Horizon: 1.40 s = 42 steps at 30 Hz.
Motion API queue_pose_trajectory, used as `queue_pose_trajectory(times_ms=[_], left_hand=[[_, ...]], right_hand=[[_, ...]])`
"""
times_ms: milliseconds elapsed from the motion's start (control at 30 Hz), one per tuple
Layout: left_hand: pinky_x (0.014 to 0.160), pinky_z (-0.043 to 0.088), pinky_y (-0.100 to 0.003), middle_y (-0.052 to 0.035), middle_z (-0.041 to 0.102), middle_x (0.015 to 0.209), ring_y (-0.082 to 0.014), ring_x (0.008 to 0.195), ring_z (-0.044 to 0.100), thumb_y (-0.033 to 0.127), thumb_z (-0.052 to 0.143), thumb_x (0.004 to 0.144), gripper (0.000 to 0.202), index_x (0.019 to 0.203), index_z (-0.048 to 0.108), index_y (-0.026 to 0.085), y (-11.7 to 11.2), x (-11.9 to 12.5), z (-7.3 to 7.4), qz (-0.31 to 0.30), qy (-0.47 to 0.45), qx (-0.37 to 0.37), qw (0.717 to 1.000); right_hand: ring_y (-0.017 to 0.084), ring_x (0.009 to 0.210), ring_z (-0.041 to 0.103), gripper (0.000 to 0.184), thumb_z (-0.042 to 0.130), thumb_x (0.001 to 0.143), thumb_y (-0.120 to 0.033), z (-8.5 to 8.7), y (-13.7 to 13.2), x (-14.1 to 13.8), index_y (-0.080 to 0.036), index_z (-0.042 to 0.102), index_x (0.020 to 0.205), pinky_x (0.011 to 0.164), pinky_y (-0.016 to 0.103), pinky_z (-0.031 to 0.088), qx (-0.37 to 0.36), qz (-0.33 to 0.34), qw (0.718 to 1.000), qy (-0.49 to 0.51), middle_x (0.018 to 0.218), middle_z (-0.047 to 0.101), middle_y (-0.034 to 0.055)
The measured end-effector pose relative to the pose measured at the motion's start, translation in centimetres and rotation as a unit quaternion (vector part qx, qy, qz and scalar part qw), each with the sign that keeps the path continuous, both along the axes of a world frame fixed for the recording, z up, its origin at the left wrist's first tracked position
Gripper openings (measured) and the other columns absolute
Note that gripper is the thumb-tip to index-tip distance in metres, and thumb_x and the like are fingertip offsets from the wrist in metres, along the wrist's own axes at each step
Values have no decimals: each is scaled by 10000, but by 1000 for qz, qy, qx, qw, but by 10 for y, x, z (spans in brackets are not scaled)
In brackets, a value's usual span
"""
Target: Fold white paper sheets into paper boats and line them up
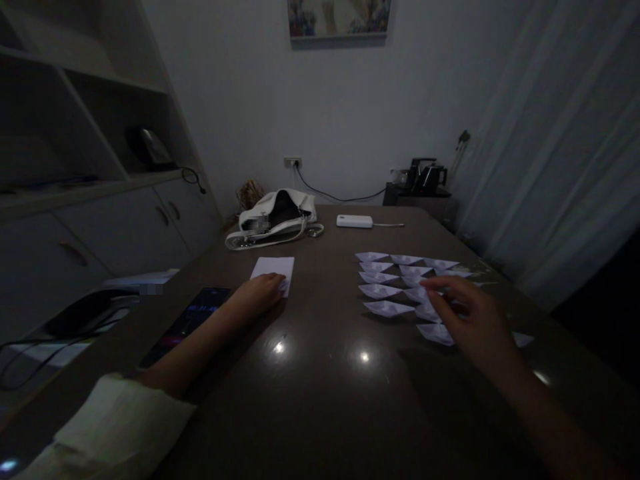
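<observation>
My left hand point(263, 292) rests on a small stack of white paper point(273, 265), its fingers curled over the near right part of the top sheet. Right of centre, several folded white paper boats point(387, 309) lie in uneven columns. Over the middle of these boats is my right hand point(467, 317), thumb and index fingertip brought together in a pinch. The fingertips overlap a boat in the second column; whether they grip it I cannot make out. My right hand and forearm hide part of the boats on the right.
A phone point(193, 317) with a lit screen lies beside my left forearm. Toward the back of the brown table point(320, 400) are a white bag point(280, 217) and a white power bank point(354, 221) with a short cable. Kettles point(427, 177) stand on a cabinet behind.
</observation>
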<state>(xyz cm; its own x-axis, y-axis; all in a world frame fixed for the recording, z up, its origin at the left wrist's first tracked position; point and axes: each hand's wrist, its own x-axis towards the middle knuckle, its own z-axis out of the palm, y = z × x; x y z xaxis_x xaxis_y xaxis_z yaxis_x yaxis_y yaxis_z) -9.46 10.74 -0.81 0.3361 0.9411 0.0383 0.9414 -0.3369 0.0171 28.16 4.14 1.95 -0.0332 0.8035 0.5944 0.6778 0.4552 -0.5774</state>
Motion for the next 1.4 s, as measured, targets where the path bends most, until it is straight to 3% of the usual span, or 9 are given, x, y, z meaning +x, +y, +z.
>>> queue_pose_trajectory(times_ms=[233, 333, 467, 567, 767, 900, 967, 1133, 1400], left_hand=[[753, 530, -364, -207, 699, 1011, -287, 880, 692, 73, 416, 877, 496, 1371, 384, 43, -7, 4, 7, 90, 8, 89, 992], [829, 527, -388, -247, 595, 1227, -304, 1071, 624, 36, 409, 867, 506, 1371, 373, 46, -21, 20, 20, 75, 11, 143, 987], [981, 472, -346, -177, 563, 1307, -247, 1223, 522, 50, 411, 876, 421, 1292, 477, 69, -64, 72, 14, -43, 10, 177, 983], [918, 523, -371, -226, 622, 1204, -287, 1132, 593, 63, 370, 899, 367, 1231, 503, -20, -104, 113, -3, -243, -6, 285, 927], [960, 481, -436, -164, 608, 1244, -307, 1155, 556, 375, 522, 889, 481, 1271, 491, 86, -128, 129, 0, -319, -130, 179, 921], [999, 408, -494, -171, 378, 1451, -314, 1295, 393, 386, 588, 851, 622, 1382, 342, 175, -104, 107, 11, -127, -347, 154, 916], [847, 507, -403, -169, 485, 1361, -272, 1118, 552, 365, 591, 849, 632, 1392, 327, 177, -93, 98, 12, -60, -454, 73, 886], [664, 476, -270, -57, 709, 784, -203, 734, 639, 358, 562, 856, 257, 846, 699, 141, -84, 87, 6, -55, -468, -112, 875], [660, 462, -255, -52, 722, 782, -187, 721, 641, 322, 613, 824, 196, 802, 712, 155, -89, 89, 2, -15, -527, -90, 845]], right_hand=[[194, 698, 631, 188, 579, 829, -330, -3, 2, -5, -197, 657, 936, 583, 318, 516, -38, 21, 999, 29, 976, 665, 83], [217, 771, 661, 243, 625, 805, -369, -8, -4, -21, -189, 659, 965, 697, 359, 530, -155, 81, 976, 131, 964, 688, 93], [228, 853, 689, 438, 636, 786, -508, -19, -18, -56, -176, 625, 1071, 812, 385, 526, -381, 226, 813, 378, 997, 702, 116], [226, 842, 691, 436, 657, 769, -508, -32, -25, -73, -174, 636, 1049, 781, 377, 534, -466, 261, 705, 467, 951, 713, 106], [262, 896, 664, 352, 777, 639, -368, -46, -22, -65, -164, 689, 912, 799, 373, 508, -399, 159, 796, 427, 944, 726, 87], [287, 942, 635, 396, 710, 707, -455, -35, -23, -56, -172, 687, 982, 821, 415, 495, -329, 169, 877, 307, 982, 709, 98], [286, 951, 624, 373, 644, 770, -472, -29, -27, -53, -167, 694, 979, 834, 418, 489, -307, 187, 905, 229, 965, 701, 99], [285, 952, 612, 363, 536, 854, -453, -28, -32, -52, -150, 678, 996, 842, 440, 491, -265, 180, 941, 113, 954, 680, 105], [205, 628, 620, 282, 538, 859, -396, -30, -24, -55, -154, 651, 767, 565, 314, 510, -235, 162, 955, 85, 675, 651, 55]])
